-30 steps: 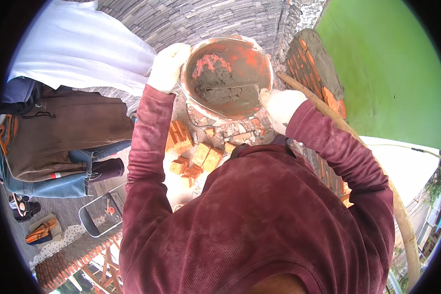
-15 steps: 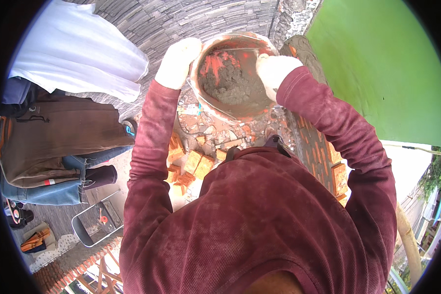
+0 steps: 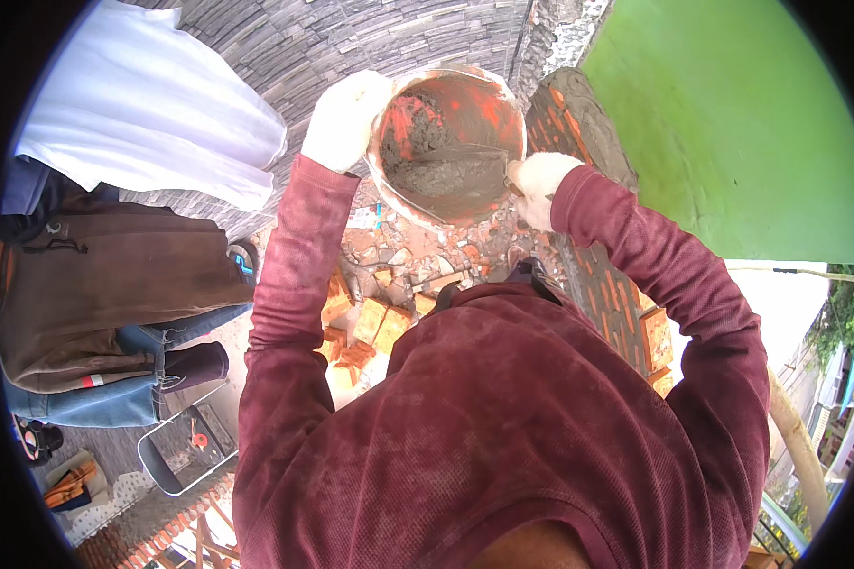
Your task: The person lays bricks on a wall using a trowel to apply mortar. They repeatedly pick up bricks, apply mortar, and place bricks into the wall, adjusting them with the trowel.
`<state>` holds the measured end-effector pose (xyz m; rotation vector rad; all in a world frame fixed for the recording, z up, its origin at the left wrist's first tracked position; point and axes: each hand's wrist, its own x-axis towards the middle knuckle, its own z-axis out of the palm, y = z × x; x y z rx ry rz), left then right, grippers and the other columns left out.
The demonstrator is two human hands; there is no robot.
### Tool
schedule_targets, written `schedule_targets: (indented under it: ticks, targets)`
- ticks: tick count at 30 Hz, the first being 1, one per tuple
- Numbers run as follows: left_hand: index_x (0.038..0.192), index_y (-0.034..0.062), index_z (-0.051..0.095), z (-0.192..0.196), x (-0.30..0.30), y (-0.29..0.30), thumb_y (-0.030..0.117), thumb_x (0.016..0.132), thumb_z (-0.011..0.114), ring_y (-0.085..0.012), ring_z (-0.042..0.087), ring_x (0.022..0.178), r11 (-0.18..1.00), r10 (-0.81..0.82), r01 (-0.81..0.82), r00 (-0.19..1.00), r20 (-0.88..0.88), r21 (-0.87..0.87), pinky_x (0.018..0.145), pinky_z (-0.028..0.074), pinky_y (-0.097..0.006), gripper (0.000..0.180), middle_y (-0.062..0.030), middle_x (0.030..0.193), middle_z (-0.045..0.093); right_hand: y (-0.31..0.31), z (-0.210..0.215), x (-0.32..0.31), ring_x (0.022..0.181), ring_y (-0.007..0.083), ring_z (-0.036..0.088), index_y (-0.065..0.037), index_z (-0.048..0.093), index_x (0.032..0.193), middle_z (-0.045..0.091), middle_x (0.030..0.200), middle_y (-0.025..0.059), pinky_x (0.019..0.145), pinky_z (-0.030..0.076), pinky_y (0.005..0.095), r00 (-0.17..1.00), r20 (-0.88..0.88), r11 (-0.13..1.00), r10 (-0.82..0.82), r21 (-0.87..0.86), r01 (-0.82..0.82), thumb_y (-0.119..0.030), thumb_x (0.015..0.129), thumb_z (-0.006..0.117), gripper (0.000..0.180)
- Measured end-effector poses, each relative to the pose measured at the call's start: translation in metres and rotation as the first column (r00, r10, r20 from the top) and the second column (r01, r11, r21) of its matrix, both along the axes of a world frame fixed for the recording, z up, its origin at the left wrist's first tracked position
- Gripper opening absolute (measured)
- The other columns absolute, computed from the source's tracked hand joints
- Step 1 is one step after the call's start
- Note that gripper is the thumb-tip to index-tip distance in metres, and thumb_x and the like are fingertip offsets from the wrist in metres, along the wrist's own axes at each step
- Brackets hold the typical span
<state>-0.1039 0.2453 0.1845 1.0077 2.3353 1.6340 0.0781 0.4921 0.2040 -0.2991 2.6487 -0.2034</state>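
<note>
Ideally, the bucket (image 3: pixel 489 109) should be kept steady by its left rim with the white-gloved left hand (image 3: pixel 346 121), while the trowel (image 3: pixel 470 164), as the coated blade appears to be, is drawn low and flat by the right hand (image 3: pixel 543 186), so that the mortar (image 3: pixel 416 178) is gathered without being spilled. The left fingers appear closed on the rim, though detail is lost in glare; the right ones are curled around the trowel's handle end, at the right rim. The bucket is seen at the far middle, beyond the rubble (image 3: pixel 400 239). Its pale rim is caked, its inside is smeared grey over reddish-orange, and rough lumps are shown toward the left.
</note>
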Motion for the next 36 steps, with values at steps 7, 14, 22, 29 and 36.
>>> schedule_targets:
  ticks: [7,14,22,29,36]
  targets:
    - [0.096,0.0002,0.069,0.037,0.037,0.045,0.019,0.099,0.063,-0.0110,0.057,0.073,0.972,-0.226,0.175,0.878,-0.422,-0.158,0.068,0.048,-0.029,0.020,-0.0018,0.079,0.064,0.040,-0.050,0.001,0.047,0.0187,0.057,0.003,0.061,0.121,0.061,0.069,0.0081,0.044,0.048,0.0365,0.621,0.557,0.497,-0.552,-0.378,0.781,-0.023,0.095,0.063,0.037]
    - [0.103,0.0032,0.075,0.077,0.047,0.097,0.019,0.096,0.065,-0.0261,0.069,0.078,0.948,-0.275,0.234,0.943,-0.186,-0.214,0.071,0.055,-0.034,0.020,-0.0114,0.092,0.073,0.084,-0.054,0.028,0.043,0.0127,0.052,-0.001,0.060,0.087,0.055,0.061,0.0028,0.038,0.042,0.0284,0.668,0.736,0.279,-0.111,-0.622,0.732,-0.016,0.088,0.068,0.016]
    - [0.092,0.0004,0.071,0.087,0.045,0.124,0.016,0.096,0.064,-0.0095,0.056,0.067,0.994,-0.092,0.088,0.994,-0.052,-0.066,0.060,0.045,-0.027,0.017,-0.0009,0.076,0.063,0.092,-0.065,0.022,0.048,0.0118,0.055,0.005,0.062,0.110,0.056,0.064,0.0031,0.040,0.042,0.0274,0.667,0.731,0.097,0.141,-0.681,0.726,-0.011,0.086,0.069,0.029]
    - [0.091,0.0011,0.066,0.035,0.071,0.120,0.014,0.097,0.064,-0.0066,0.050,0.078,0.934,0.286,-0.329,0.923,0.258,0.138,0.072,0.042,-0.023,0.014,0.0031,0.085,0.058,0.107,-0.063,-0.003,0.046,0.0134,0.054,0.013,0.060,0.120,0.061,0.068,0.0053,0.041,0.045,0.0295,0.626,0.761,0.132,0.170,-0.647,0.751,-0.021,0.086,0.068,0.049]
    - [0.088,0.0046,0.063,-0.046,0.067,0.139,0.013,0.103,0.059,-0.0037,0.043,0.062,0.794,0.509,-0.590,0.777,0.371,0.145,0.057,0.035,-0.022,0.017,0.0058,0.072,0.052,0.147,-0.091,-0.015,0.039,0.0099,0.044,0.009,0.060,0.120,0.049,0.057,0.0006,0.036,0.038,0.0262,0.511,0.817,-0.009,0.266,-0.528,0.849,-0.010,0.081,0.062,0.044]
